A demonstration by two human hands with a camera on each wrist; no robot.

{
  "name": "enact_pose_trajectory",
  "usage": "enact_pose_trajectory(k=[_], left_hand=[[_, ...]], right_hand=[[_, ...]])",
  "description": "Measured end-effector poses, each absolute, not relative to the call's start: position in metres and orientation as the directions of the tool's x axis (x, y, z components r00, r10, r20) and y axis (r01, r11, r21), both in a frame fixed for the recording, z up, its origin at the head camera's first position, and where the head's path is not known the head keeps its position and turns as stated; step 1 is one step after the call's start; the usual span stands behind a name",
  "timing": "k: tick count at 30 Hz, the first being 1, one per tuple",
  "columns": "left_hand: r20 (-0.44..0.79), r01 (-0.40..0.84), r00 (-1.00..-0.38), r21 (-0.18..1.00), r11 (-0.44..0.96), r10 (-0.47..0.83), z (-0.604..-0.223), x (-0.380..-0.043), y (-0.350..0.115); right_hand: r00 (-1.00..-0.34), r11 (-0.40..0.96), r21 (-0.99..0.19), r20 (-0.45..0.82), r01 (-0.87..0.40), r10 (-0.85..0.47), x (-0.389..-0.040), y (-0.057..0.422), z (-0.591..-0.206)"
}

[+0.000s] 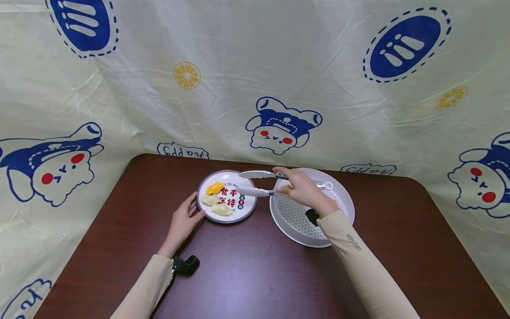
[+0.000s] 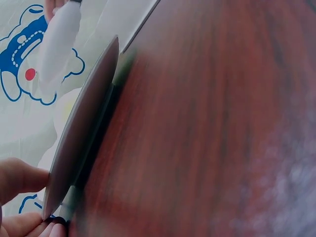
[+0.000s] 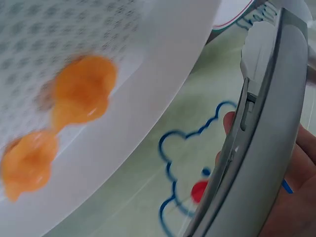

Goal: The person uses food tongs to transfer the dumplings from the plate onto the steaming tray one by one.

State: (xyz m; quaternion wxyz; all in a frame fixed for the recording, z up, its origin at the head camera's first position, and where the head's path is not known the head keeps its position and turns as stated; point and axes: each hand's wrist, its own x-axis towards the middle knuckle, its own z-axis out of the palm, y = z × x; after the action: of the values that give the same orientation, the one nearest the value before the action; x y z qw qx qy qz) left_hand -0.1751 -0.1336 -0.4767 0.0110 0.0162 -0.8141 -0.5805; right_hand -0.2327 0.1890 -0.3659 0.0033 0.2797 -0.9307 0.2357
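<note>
My left hand (image 1: 185, 223) pinches the left rim of a small white plate (image 1: 249, 208) with red characters, thumb (image 2: 22, 181) on the upper side and fingers below. One orange dumpling-like piece (image 1: 215, 188) and two pale dumplings (image 1: 222, 209) lie on the plate's left half. My right hand (image 1: 303, 189) grips a pair of tongs (image 1: 256, 174) by the handles. Their pale tips are spread apart over the plate's right side, with nothing visible between them. Beneath my right forearm sits a round white perforated tray (image 1: 295, 212); in the right wrist view it holds orange pieces (image 3: 84, 89).
Plate and tray stand side by side on a dark brown table (image 1: 255, 274), near its far edge. Behind the table hangs a pale printed sheet (image 1: 223, 110). A black wrist device (image 1: 186, 265) sits on my left wrist.
</note>
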Motion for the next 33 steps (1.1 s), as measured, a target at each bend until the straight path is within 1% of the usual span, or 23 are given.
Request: enact_pose_trajectory(k=[8,13,18,25,33], left_hand=[[0.017,0.007,-0.999,0.952,0.307,-0.031,-0.478,-0.175,-0.135],[0.017,0.004,-0.999,0.952,0.305,-0.037,-0.479,-0.175,-0.135],[0.01,-0.003,-0.999,0.947,0.321,-0.039,-0.48,-0.177,-0.134],[0.023,0.01,-0.999,0.949,0.314,-0.04,-0.481,-0.178,-0.135],[0.02,0.006,-0.999,0.95,0.311,-0.04,-0.478,-0.177,-0.135]], right_hand=[[-0.842,0.761,-0.421,0.011,-0.493,-0.539,-0.248,0.151,-0.368],[-0.837,0.777,-0.394,-0.034,-0.49,-0.546,-0.256,0.136,-0.371],[-0.84,0.788,-0.397,-0.073,-0.471,-0.538,-0.262,0.126,-0.373],[-0.825,0.781,-0.384,-0.079,-0.493,-0.56,-0.268,0.117,-0.378],[-0.82,0.766,-0.401,-0.058,-0.503,-0.57,-0.269,0.112,-0.381]])
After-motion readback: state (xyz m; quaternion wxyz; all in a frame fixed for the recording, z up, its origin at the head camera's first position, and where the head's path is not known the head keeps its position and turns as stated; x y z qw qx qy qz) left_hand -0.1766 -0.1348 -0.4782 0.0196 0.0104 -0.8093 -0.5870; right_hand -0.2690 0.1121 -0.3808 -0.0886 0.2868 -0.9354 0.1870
